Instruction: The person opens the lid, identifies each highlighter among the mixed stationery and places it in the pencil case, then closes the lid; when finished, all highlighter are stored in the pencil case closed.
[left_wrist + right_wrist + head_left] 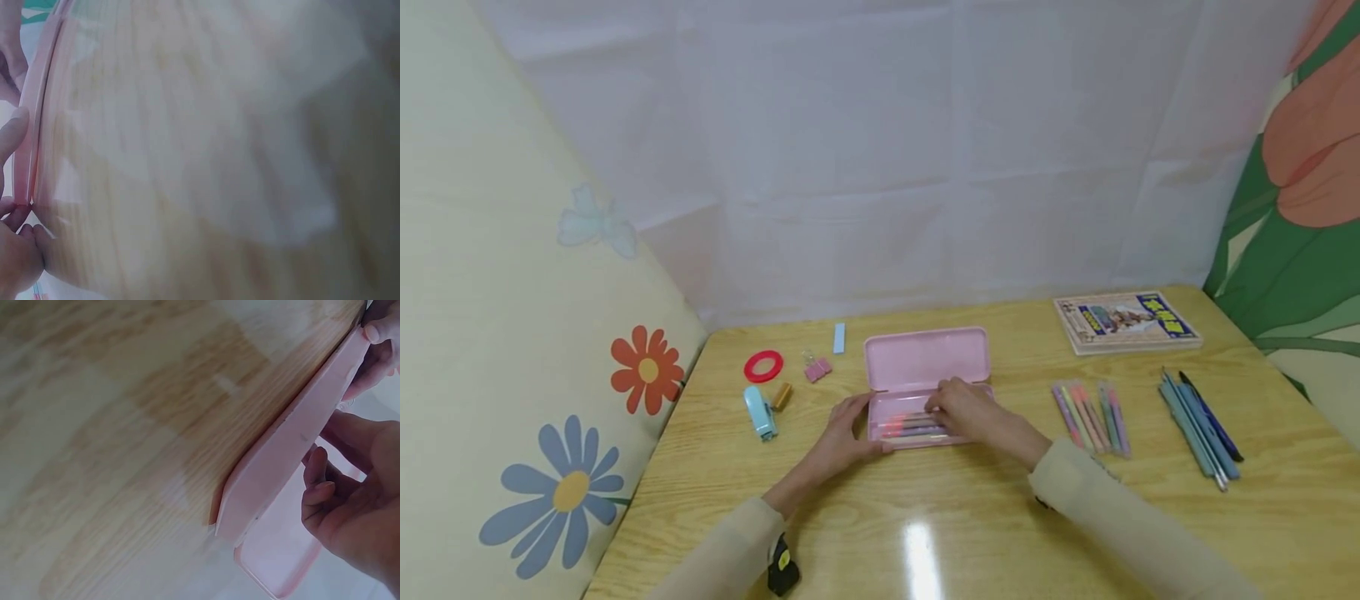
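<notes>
Hands on open pink pencil case [925,392], mid-table, long axis running 9 to 3 o'clock.
Left hand [842,437] at the case's 9 o'clock end, fingers loosely curved round the tray's left edge, thumb on the front rim; left wrist view shows fingertips [15,134] against the pink rim. Right hand [973,412] lies over the tray, fingers bent down onto the pens [910,425] inside; whether it pinches one, cannot tell. Pens inside lie parallel to the case's length. Lid [927,358] stands up at the 12 o'clock side, hinge along the long edge. Table [925,533] bears coloured pens [1090,417] at 3 o'clock of the case, dark pens [1198,425] further right, stapler [760,412] and red tape ring [763,366] at 9 o'clock, book [1126,321] at 1 o'clock.
</notes>
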A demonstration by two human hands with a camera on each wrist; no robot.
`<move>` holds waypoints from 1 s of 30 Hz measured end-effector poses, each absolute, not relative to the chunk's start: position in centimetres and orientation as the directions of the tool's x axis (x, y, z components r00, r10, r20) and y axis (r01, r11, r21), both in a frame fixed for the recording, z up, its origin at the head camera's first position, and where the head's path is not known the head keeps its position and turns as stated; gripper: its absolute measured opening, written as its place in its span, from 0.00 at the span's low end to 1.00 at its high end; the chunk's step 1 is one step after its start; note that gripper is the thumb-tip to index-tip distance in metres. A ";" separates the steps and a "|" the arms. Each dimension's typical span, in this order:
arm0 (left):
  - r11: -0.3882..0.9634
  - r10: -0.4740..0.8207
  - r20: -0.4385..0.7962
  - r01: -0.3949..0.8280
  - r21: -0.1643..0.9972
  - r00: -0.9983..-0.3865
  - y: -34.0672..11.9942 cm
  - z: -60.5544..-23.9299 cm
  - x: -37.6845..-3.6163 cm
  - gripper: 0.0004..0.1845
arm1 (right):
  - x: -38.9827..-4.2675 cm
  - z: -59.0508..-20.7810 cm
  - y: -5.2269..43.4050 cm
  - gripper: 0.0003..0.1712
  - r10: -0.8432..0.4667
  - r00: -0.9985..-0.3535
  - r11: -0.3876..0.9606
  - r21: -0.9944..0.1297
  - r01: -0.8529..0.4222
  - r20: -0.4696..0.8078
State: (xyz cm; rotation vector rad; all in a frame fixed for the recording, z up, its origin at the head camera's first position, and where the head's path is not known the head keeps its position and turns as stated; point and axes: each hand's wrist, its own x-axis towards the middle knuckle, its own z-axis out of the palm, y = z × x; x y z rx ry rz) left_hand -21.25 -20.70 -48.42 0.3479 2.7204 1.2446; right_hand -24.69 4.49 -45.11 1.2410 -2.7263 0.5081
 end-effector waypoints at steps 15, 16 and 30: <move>0.633 0.265 -0.022 0.157 0.758 -0.964 -20.8 -48.4 -21.2 0.48 | -22.3 -43.5 9.4 0.14 -0.516 -0.809 0.750 -0.308 -0.585 0.280; 0.633 0.263 -0.021 0.156 0.758 -0.964 -20.7 -48.4 -21.2 0.48 | -22.2 -43.5 10.1 0.14 -0.486 -0.829 0.767 -0.320 -0.556 0.276; 0.636 0.258 -0.027 0.148 0.757 -0.966 -20.6 -48.6 -21.3 0.49 | -18.8 -43.5 17.0 0.10 -0.183 -0.968 0.927 -0.298 -0.229 0.175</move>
